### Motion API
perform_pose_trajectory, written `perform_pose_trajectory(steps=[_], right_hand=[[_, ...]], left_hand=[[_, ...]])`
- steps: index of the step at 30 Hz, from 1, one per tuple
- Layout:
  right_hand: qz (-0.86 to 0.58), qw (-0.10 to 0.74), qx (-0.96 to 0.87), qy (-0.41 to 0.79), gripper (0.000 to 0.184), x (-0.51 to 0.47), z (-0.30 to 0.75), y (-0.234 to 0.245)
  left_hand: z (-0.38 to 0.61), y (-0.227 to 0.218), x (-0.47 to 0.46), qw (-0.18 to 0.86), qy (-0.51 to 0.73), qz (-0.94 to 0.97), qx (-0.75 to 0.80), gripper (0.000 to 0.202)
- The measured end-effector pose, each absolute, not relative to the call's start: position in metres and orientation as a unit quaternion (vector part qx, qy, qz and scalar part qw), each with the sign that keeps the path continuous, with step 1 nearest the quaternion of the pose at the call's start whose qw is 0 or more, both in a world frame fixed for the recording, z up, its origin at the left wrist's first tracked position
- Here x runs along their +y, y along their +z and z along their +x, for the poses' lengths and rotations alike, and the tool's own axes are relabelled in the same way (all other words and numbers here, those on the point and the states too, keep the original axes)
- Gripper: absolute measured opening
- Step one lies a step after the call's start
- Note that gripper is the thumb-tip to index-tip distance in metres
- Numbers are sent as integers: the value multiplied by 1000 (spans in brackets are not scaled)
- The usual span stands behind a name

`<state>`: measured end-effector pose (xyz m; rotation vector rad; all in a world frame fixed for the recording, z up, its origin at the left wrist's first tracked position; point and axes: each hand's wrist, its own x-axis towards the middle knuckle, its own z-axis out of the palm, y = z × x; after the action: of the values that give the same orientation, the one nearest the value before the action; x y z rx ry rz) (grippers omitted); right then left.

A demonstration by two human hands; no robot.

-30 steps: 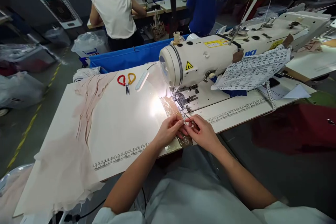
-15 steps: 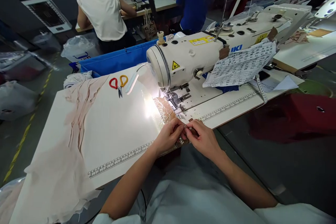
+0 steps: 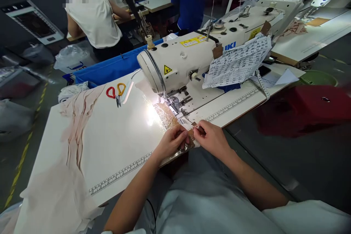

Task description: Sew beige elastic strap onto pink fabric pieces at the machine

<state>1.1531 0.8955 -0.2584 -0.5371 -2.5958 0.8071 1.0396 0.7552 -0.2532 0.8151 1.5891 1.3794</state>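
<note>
My left hand (image 3: 173, 142) is closed in a pinch at the front edge of the sewing table, over a strip of brown and clear taped covering (image 3: 165, 114). Whatever its fingertips hold is hidden. Just to the right, my right hand (image 3: 211, 138) is closed, thumb against forefinger, on a small, thin thing with a pale tip that I cannot make out. A narrow gap separates the two hands. Both are in front of the presser foot area (image 3: 173, 103) of a white sewing machine (image 3: 175, 62), whose lamp lights the table.
Scissors (image 3: 117, 95) with red and yellow handles lie left of the machine. Pale pink fabric pieces (image 3: 74, 131) spread along the table's left side. A written sheet (image 3: 238, 62) hangs on the machine. A red stool (image 3: 304, 106) is at right. Another person (image 3: 93, 18) sits beyond.
My hands, touching before, have come slightly apart, the right one drawing away from the left. The whole view has swung, so the machine and table appear farther left.
</note>
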Motion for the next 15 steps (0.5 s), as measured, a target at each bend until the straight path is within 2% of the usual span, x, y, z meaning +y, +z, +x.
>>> perform_pose_trajectory(steps=[3, 5, 15], right_hand=[[-224, 72, -953, 193, 16, 903, 1138, -251], [-221, 33, -959, 175, 12, 905, 1127, -248], [-209, 6, -961, 182, 16, 905, 1099, -247]], left_hand=[[1032, -251, 750, 412, 529, 313, 673, 34], [1026, -248, 743, 390, 504, 316, 703, 33], [1007, -248, 730, 297, 370, 381, 793, 28]])
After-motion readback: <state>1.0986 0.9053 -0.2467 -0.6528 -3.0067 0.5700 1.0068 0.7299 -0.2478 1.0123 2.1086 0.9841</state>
